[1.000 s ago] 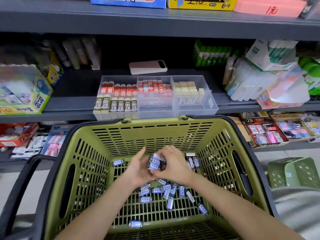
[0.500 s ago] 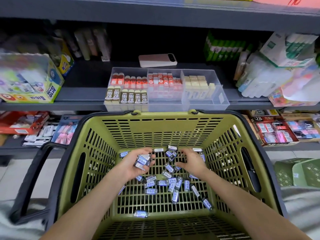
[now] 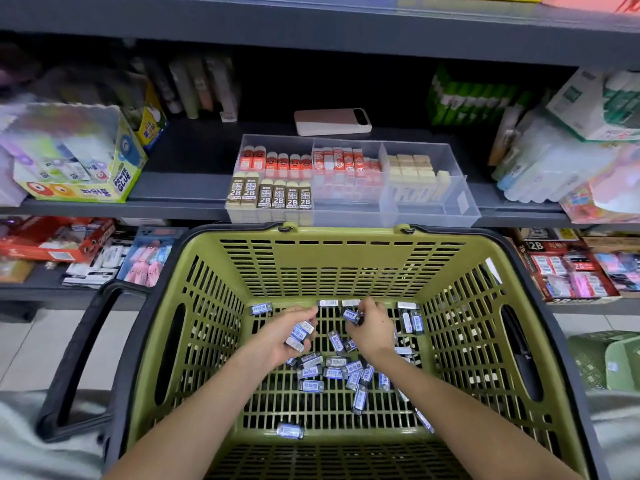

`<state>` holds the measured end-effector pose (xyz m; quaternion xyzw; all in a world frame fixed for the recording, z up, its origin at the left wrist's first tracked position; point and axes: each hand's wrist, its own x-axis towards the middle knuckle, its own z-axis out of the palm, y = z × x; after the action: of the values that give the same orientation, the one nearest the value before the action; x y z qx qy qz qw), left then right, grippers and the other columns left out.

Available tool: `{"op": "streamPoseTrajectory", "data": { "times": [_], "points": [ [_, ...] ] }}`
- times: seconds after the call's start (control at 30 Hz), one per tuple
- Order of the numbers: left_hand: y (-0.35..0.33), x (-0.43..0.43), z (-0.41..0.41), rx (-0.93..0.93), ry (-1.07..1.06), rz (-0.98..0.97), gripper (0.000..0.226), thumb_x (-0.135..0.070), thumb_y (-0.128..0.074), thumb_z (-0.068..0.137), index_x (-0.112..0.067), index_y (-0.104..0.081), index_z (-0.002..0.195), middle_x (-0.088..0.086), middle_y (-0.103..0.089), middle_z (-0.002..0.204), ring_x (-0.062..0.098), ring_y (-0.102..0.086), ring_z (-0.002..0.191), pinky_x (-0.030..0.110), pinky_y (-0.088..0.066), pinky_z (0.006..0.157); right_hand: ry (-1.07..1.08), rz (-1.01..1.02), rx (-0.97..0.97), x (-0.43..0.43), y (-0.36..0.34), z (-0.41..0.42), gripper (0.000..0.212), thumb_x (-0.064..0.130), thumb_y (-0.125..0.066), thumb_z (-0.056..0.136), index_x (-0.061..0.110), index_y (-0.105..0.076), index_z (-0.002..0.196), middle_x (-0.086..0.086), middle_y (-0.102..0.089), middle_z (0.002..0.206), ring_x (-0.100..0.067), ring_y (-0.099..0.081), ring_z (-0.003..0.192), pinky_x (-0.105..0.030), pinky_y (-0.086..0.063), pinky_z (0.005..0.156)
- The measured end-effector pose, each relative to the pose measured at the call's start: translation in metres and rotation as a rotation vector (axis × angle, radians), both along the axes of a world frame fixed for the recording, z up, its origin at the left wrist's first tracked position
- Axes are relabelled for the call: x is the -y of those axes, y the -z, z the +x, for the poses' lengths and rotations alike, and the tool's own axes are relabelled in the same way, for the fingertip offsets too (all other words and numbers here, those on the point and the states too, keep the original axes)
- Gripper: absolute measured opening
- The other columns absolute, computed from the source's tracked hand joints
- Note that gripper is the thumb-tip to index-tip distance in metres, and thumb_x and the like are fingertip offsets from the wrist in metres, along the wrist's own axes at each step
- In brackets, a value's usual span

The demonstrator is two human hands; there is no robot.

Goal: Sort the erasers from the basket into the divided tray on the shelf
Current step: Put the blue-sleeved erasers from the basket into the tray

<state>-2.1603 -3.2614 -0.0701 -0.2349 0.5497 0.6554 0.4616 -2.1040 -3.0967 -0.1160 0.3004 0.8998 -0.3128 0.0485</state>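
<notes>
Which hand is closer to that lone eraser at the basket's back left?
Left. The left hand sits just right of the lone eraser; the right hand is farther right.

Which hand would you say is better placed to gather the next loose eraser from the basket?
Right, probably. The right hand pinches only one eraser above the loose erasers, while the left hand grips a whole stack.
</notes>
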Motion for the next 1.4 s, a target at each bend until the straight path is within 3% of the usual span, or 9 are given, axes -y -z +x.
{"op": "streamPoseTrajectory", "data": {
  "times": [0.17, 0.3, 0.4, 0.53, 0.7, 0.9, 1.1, 1.23, 1.4],
  "points": [
    [0.007, -0.009, 0.005, 0.010, 0.089, -0.072, 0.038, -0.028, -0.073, 0.080, -0.010, -0.058, 0.109, 0.012, -0.064, 0.101, 0.020, -0.063, 0.068, 0.022, -0.048, 0.047, -0.091, -0.119, -0.061, -0.013, -0.001, 0.006, 0.019, 0.009, -0.064, 0.084, 0.009, -0.057, 0.102, -0.006, -0.057, 0.100, -0.016, -0.052, 0.078, -0.021, -0.040, 0.069],
    [0.011, -0.026, 0.006, 0.012, 0.145, -0.108, 0.037, -0.032, -0.070, 0.085, -0.008, -0.056, 0.110, 0.015, -0.070, 0.096, 0.023, -0.066, 0.063, 0.022, -0.046, 0.043, -0.193, -0.143, -0.022, -0.019, -0.004, 0.006, 0.025, 0.013, -0.068, 0.084, 0.013, -0.063, 0.109, -0.002, -0.052, 0.101, -0.016, -0.054, 0.084, -0.025, -0.047, 0.084],
    [0.016, -0.038, 0.004, -0.017, 0.152, -0.153, 0.035, -0.030, -0.068, 0.087, -0.005, -0.056, 0.109, 0.018, -0.067, 0.105, 0.023, -0.064, 0.064, 0.020, -0.044, 0.040, -0.191, -0.195, -0.015, -0.018, -0.004, 0.008, 0.023, 0.012, -0.067, 0.084, 0.012, -0.064, 0.107, -0.001, -0.052, 0.089, -0.015, -0.053, 0.077, -0.025, -0.049, 0.078],
    [0.018, -0.047, 0.004, 0.027, 0.142, -0.132, 0.020, -0.023, -0.066, 0.089, -0.008, -0.055, 0.097, 0.016, -0.061, 0.106, 0.021, -0.062, 0.063, 0.017, -0.039, 0.037, -0.150, -0.370, -0.051, -0.013, -0.006, 0.009, 0.015, 0.015, -0.071, 0.082, 0.015, -0.066, 0.096, 0.002, -0.059, 0.072, -0.009, -0.054, 0.063, -0.008, -0.040, 0.053],
    [0.021, -0.048, 0.002, 0.099, 0.147, -0.112, 0.014, -0.018, -0.059, 0.093, -0.006, -0.055, 0.097, 0.010, -0.059, 0.076, 0.014, -0.052, 0.058, 0.015, -0.035, 0.035, -0.138, -0.623, -0.020, -0.021, -0.010, 0.008, 0.029, -0.001, -0.074, 0.075, 0.005, -0.064, 0.102, -0.006, -0.060, 0.083, -0.012, -0.056, 0.068, -0.014, -0.048, 0.062],
    [0.020, -0.025, -0.006, 0.114, -0.031, -0.093, 0.012, -0.015, -0.064, 0.090, -0.007, -0.055, 0.089, 0.010, -0.059, 0.076, 0.016, -0.053, 0.058, 0.015, -0.036, 0.036, -0.284, -0.244, 0.111, -0.023, 0.000, 0.009, 0.043, 0.019, -0.077, 0.075, 0.009, -0.060, 0.113, -0.004, -0.054, 0.103, -0.013, -0.052, 0.085, -0.022, -0.044, 0.076],
    [0.005, -0.005, -0.012, 0.112, -0.054, -0.168, 0.016, -0.016, -0.067, 0.088, -0.005, -0.055, 0.089, 0.011, -0.059, 0.079, 0.017, -0.055, 0.059, 0.015, -0.038, 0.035, -0.427, -0.069, 0.146, -0.012, -0.001, 0.009, 0.035, 0.029, -0.080, 0.071, 0.015, -0.058, 0.094, 0.003, -0.051, 0.089, -0.012, -0.048, 0.077, -0.023, -0.036, 0.063],
    [-0.016, -0.001, -0.010, 0.073, 0.052, -0.161, 0.014, -0.015, -0.068, 0.087, -0.008, -0.057, 0.090, 0.008, -0.059, 0.079, 0.017, -0.055, 0.061, 0.014, -0.036, 0.034, -0.398, -0.163, 0.147, -0.018, -0.023, 0.010, 0.029, 0.018, -0.078, 0.074, 0.017, -0.050, 0.084, 0.006, -0.051, 0.072, -0.011, -0.048, 0.066, -0.019, -0.038, 0.054],
    [-0.065, 0.002, -0.010, -0.121, 0.144, -0.052, 0.012, -0.012, -0.066, 0.087, -0.012, -0.056, 0.093, 0.007, -0.063, 0.076, 0.017, -0.056, 0.058, 0.014, -0.034, 0.036, -0.184, -0.572, -0.016, -0.023, -0.100, -0.001, 0.018, -0.006, -0.069, 0.078, 0.003, -0.058, 0.088, -0.015, -0.063, 0.078, -0.025, -0.061, 0.067, -0.041, -0.053, 0.078]
  ]
}}
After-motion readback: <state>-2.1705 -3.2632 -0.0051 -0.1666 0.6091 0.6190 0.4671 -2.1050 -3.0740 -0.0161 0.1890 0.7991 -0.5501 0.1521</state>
